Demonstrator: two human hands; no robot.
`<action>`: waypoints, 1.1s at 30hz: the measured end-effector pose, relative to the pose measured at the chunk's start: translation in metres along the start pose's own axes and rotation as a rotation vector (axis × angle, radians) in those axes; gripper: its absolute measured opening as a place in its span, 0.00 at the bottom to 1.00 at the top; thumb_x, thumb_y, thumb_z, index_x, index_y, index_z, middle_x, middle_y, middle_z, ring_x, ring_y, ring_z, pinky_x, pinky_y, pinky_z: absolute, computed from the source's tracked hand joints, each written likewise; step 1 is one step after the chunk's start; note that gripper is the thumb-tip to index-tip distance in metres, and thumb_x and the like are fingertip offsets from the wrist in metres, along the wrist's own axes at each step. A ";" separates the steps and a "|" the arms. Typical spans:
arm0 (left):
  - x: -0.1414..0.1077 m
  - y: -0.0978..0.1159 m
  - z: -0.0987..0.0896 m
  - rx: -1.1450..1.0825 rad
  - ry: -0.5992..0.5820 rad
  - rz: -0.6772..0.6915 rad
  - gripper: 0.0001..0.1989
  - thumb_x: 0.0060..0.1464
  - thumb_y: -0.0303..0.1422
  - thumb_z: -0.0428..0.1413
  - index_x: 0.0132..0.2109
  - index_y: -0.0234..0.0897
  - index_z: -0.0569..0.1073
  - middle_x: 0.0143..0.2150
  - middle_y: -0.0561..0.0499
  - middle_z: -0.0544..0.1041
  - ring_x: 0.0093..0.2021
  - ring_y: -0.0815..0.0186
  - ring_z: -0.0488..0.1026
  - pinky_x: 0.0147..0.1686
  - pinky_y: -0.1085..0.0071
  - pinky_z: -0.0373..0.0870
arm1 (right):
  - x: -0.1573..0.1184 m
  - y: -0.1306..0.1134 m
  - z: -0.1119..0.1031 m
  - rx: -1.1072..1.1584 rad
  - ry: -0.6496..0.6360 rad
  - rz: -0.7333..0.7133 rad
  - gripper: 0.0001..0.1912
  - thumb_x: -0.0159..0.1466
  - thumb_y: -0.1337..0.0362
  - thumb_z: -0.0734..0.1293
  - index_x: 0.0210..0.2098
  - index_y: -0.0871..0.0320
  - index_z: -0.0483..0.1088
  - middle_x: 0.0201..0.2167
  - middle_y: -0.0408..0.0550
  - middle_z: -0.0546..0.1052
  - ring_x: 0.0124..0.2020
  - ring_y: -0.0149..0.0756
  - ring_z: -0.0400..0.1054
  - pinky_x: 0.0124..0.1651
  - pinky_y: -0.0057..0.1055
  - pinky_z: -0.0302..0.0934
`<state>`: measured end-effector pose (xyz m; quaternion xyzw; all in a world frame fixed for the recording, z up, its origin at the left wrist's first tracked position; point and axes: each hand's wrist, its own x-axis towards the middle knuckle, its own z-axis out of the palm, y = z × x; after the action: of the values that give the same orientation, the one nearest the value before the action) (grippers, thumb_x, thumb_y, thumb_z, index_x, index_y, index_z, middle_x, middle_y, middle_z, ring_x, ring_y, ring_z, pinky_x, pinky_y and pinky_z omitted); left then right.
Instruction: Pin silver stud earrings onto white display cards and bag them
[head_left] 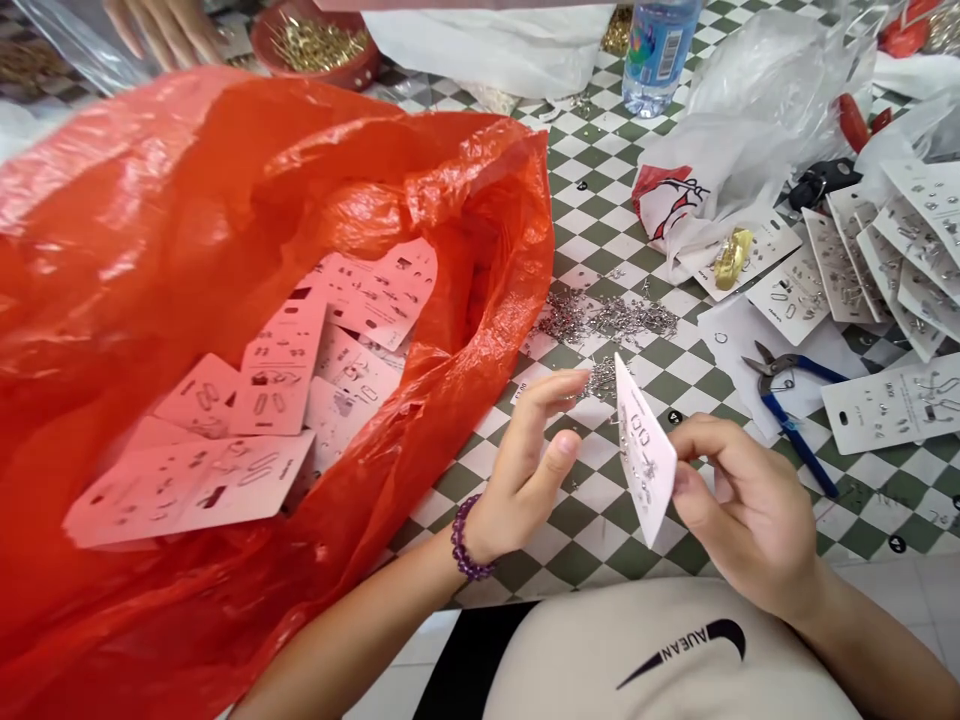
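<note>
One card (643, 455), likely light and stiff, suits the right-edge pinch of our right hand (754, 510). Our left hand (517, 485) gapes empty.

Green and white diamonds pattern the tablecloth (596, 182). The plastic bag (300, 175) is bright red and tints the cards inside it (277, 375) pink. Above the cloth's near edge, the raised card (645, 450) is white with silver pieces, the bracelet (460, 545) purple. The pliers (799, 441) have blue handles; the bundle (733, 258) is gold.

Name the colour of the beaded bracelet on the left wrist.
Purple; the beaded bracelet shows in the head view.
</note>
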<state>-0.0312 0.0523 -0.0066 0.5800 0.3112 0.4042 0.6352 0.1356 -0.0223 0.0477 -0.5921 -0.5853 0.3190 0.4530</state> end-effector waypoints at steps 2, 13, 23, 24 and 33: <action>0.002 0.003 0.001 -0.130 -0.120 -0.161 0.19 0.60 0.40 0.50 0.57 0.42 0.67 0.55 0.44 0.70 0.54 0.61 0.67 0.55 0.62 0.62 | 0.000 -0.001 0.005 -0.004 -0.025 -0.074 0.04 0.64 0.71 0.61 0.36 0.55 0.65 0.26 0.41 0.70 0.27 0.28 0.64 0.31 0.28 0.64; 0.012 -0.004 0.004 -0.790 -0.133 -0.298 0.11 0.45 0.36 0.65 0.31 0.40 0.70 0.29 0.58 0.68 0.33 0.74 0.69 0.51 0.69 0.68 | 0.010 -0.005 0.022 -0.049 -0.052 -0.284 0.06 0.66 0.72 0.59 0.38 0.57 0.65 0.27 0.46 0.74 0.27 0.32 0.65 0.31 0.31 0.65; 0.013 -0.007 0.002 -0.953 -0.151 -0.489 0.09 0.44 0.39 0.65 0.31 0.41 0.74 0.25 0.57 0.67 0.28 0.74 0.67 0.35 0.76 0.70 | 0.014 0.000 0.003 0.136 -0.114 -0.031 0.04 0.66 0.70 0.61 0.38 0.56 0.67 0.33 0.44 0.73 0.37 0.30 0.69 0.39 0.26 0.67; 0.013 -0.006 0.002 -0.966 -0.151 -0.520 0.11 0.43 0.39 0.66 0.31 0.41 0.74 0.24 0.57 0.67 0.27 0.74 0.66 0.33 0.75 0.69 | 0.015 0.000 0.004 0.204 -0.097 0.029 0.04 0.66 0.70 0.62 0.38 0.56 0.67 0.33 0.44 0.73 0.36 0.29 0.69 0.38 0.25 0.68; 0.011 0.010 0.007 -0.830 -0.108 -0.619 0.16 0.39 0.38 0.67 0.35 0.39 0.72 0.27 0.56 0.65 0.28 0.72 0.63 0.34 0.73 0.65 | 0.018 0.014 0.031 0.210 -0.018 0.093 0.04 0.66 0.70 0.62 0.37 0.57 0.68 0.34 0.44 0.73 0.33 0.28 0.72 0.37 0.27 0.71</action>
<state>-0.0220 0.0584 0.0053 0.1804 0.2484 0.2564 0.9165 0.1147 0.0020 0.0257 -0.5650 -0.5245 0.4043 0.4921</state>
